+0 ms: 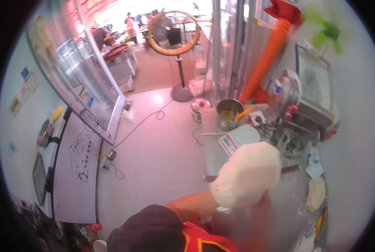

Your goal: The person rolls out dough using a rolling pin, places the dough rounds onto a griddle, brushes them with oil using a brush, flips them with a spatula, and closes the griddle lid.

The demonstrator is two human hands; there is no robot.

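A large pale slab of dough (pixel 250 174) is held up above the metal worktop, slightly blurred. My left forearm (pixel 191 204) reaches from a black sleeve to its lower left edge, and the hand is hidden behind the dough. Below its lower right side, my right forearm (pixel 259 214) shows as a smear, with the fingers out of sight. Both arms meet the dough, which appears carried between them. Just beyond it sits a white digital scale (pixel 228 145). Flour (pixel 306 243) dusts the worktop at lower right, near a smaller dough piece (pixel 316 194).
A metal pot (pixel 229 114) with an orange handle stands behind the scale. The dough machine (pixel 315 84) is against the right wall. A standing fan (pixel 174 33) is by the open glass door (pixel 99 84). A cable (pixel 131 134) crosses the floor. Several people are outside.
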